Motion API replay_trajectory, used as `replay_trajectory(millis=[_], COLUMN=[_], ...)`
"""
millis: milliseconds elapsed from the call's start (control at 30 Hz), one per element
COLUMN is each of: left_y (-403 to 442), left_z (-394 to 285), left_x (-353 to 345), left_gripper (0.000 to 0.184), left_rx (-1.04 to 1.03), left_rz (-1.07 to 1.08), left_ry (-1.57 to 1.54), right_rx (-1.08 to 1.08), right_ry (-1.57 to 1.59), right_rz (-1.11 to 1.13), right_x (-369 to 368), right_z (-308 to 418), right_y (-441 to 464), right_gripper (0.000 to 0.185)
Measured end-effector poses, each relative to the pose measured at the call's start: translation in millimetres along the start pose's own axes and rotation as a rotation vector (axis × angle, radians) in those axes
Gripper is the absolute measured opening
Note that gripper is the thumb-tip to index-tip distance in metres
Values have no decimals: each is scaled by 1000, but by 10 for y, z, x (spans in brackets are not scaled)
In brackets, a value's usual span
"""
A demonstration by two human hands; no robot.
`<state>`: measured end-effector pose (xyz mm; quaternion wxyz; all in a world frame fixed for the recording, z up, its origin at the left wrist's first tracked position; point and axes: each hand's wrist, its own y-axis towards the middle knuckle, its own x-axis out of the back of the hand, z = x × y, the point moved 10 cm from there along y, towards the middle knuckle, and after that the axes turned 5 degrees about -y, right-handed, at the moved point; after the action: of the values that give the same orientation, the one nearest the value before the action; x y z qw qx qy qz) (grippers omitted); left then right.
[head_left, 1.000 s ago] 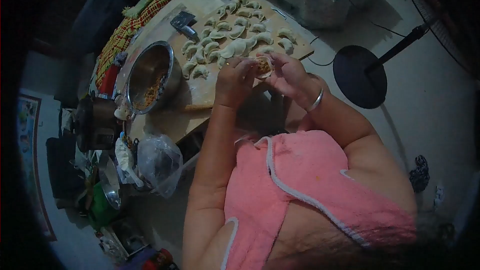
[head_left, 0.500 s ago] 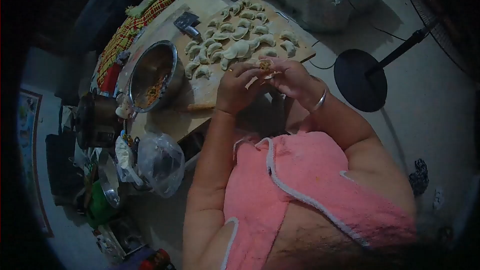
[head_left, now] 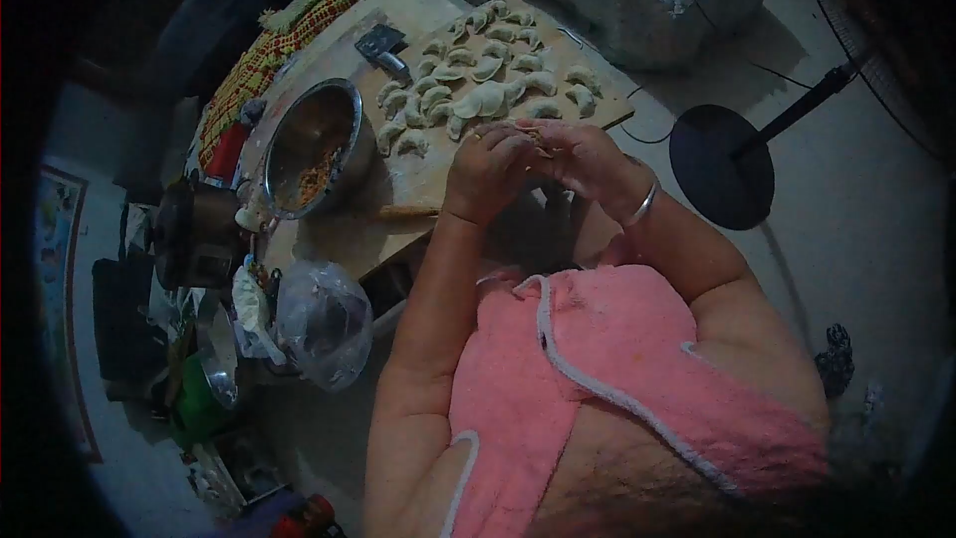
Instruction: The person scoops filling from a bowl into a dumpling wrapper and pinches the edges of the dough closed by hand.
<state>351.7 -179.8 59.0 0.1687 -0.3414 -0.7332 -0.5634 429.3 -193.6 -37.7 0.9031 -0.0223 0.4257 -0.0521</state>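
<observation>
My left hand and my right hand meet at the board's near edge, fingers closed on a filled dumpling wrapper that they mostly hide. Behind them, several crescent-shaped dumplings lie on the floured wooden board. To the left stands a metal bowl with orange-brown filling low inside. A rolling pin rests near the board's front edge, left of my left hand. Above the bowl lies a broad-bladed tool.
A clear plastic bag hangs by the table's left front. A dark pot stands farther left. Right of the board are a round black stand base and a cable on the floor. A large wrapped bundle sits behind.
The wrapper was open with its filling showing; now my fingers have closed around it and cover most of it. My left hand has moved slightly right. The whole view has shifted a little.
</observation>
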Motion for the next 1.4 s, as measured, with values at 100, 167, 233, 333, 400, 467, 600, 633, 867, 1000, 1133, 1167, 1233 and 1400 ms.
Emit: replay_trajectory(millis=[100,167,233,333,400,467,600,633,867,1000,1133,1167,1233,1400], left_y=[19,34,48,49,46,47,44,62,92,68,83,87,75,133], left_z=[9,-4,-29,-47,-51,-30,54,28,114,175,214,220,269,225], left_x=[-13,6,10,9,3,-10,-42,-21,-43,-116,-155,-153,-187,-171], left_gripper=[10,10,10,9,9,10,11,12,24,26,21,20,20,19], left_rx=[33,48,18,-18,-26,-2,81,71,202,262,259,265,342,251], left_rz=[0,-16,-23,-31,-31,-19,16,4,66,126,158,158,182,154], left_ry=[-21,-47,-53,-47,-36,-27,-60,-53,-85,-188,-186,-189,-260,-205], right_rx=[12,22,26,27,25,384,-4,7,-5,16,33,41,44,39], right_ry=[-27,-40,-49,-69,-79,-844,-63,-61,-29,-29,-59,-62,-77,-92], right_rz=[35,66,86,95,82,177,8,1,-19,22,28,39,35,32], right_x=[39,24,-61,-68,14,-119,53,75,86,81,9,2,-49,35], right_z=[-33,-38,-14,-24,-54,148,-64,-59,-67,-86,-50,-45,-15,-58], right_y=[32,34,7,9,32,-24,14,24,18,36,-10,-9,-53,-4], right_gripper=[30,31,31,31,31,28,27,28,33,34,33,32,32,32])
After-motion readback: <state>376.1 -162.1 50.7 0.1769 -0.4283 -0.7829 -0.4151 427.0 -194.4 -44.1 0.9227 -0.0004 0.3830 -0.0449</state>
